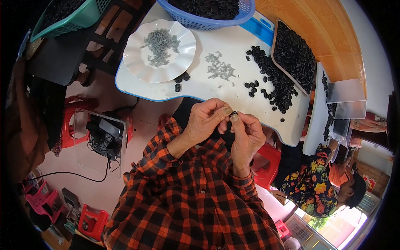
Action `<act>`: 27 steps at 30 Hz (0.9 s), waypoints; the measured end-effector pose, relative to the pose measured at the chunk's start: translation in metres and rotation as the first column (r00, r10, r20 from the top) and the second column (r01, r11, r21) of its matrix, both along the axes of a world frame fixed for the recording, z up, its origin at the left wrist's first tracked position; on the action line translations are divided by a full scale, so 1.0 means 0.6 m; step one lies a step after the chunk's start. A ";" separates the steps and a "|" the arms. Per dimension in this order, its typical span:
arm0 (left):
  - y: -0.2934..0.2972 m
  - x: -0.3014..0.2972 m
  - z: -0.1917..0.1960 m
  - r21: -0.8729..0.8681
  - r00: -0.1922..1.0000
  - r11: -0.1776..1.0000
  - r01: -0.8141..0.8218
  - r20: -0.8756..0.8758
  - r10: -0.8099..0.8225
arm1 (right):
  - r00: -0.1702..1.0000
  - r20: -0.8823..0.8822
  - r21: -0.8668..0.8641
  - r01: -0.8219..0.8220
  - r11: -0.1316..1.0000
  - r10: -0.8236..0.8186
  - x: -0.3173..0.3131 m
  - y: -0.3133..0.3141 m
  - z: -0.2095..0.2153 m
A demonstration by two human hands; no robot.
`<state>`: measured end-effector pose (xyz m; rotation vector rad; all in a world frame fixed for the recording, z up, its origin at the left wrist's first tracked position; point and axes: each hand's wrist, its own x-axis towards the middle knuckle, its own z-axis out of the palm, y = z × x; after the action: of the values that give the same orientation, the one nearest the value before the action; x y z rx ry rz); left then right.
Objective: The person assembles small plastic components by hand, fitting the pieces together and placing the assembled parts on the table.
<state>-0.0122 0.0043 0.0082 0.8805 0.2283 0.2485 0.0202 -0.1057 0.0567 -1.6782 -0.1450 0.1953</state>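
My left hand and my right hand meet just off the table's near edge. Between their fingertips they pinch a small black oval piece, mostly covered by the thumbs. Whether a small grey part is held with it, I cannot tell. Beyond the hands, loose grey clip-like pieces lie on the white table. More of these grey pieces fill the middle of a scalloped white plate at the left. A heap of black oval pieces spreads on the right.
A blue basket of black pieces stands at the back, with a tray of them at the right. A green basket sits far left. Below left, a clear bin holds cables. A person in a flowered top sits at right.
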 end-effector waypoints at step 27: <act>-0.021 0.007 -0.010 0.244 0.998 0.968 -0.057 0.044 0.047 | 0.999 -0.002 0.007 -0.046 0.999 0.046 0.011 -0.001 0.006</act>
<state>-0.0078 -0.0081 0.0024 1.1150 0.1874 0.3472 0.0267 -0.1060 0.0605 -1.6690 -0.1825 0.2315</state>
